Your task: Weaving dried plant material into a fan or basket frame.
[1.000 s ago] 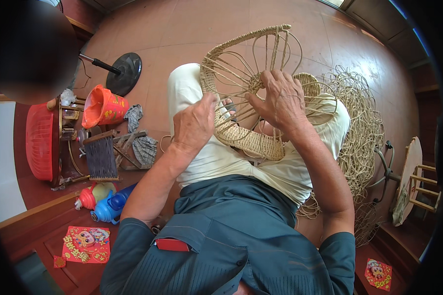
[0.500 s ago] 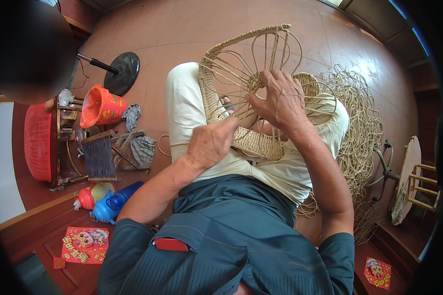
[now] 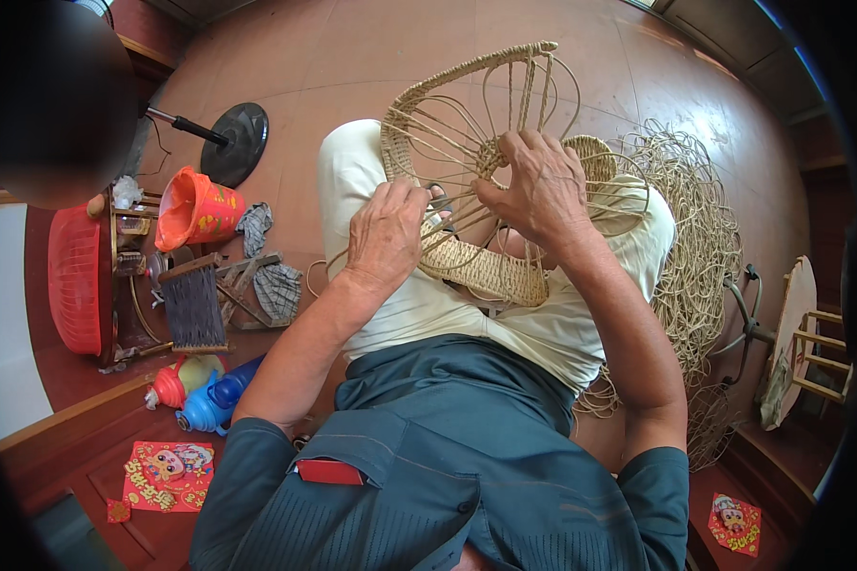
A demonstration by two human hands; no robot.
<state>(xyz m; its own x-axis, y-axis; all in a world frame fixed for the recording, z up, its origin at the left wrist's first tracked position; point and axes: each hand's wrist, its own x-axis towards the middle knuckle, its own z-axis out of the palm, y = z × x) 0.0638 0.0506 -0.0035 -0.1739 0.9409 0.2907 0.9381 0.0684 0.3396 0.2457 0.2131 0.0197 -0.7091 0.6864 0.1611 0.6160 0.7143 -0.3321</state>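
A half-woven straw-rope basket (image 3: 486,274) rests across my thighs, with its braided rim rising at the far left. Thin cords stretch from the woven wall to a knotted centre (image 3: 488,157). My right hand (image 3: 541,188) is closed on that knot, thumb on the near side and fingers over the top. On the left side of the wall, my left hand (image 3: 387,228) is closed with bent fingers around the woven band and cords. Its palm side and fingertips are partly hidden.
A large heap of loose straw cord (image 3: 686,257) lies to my right, near a round-topped stool (image 3: 788,343). At left stand a red bucket (image 3: 195,209), a small stool (image 3: 193,305), a blue bottle (image 3: 205,404) and a black round base (image 3: 235,143).
My left hand has moved left and away from me, from the near wall to the left side of the basket. The right hand stays on the knot.
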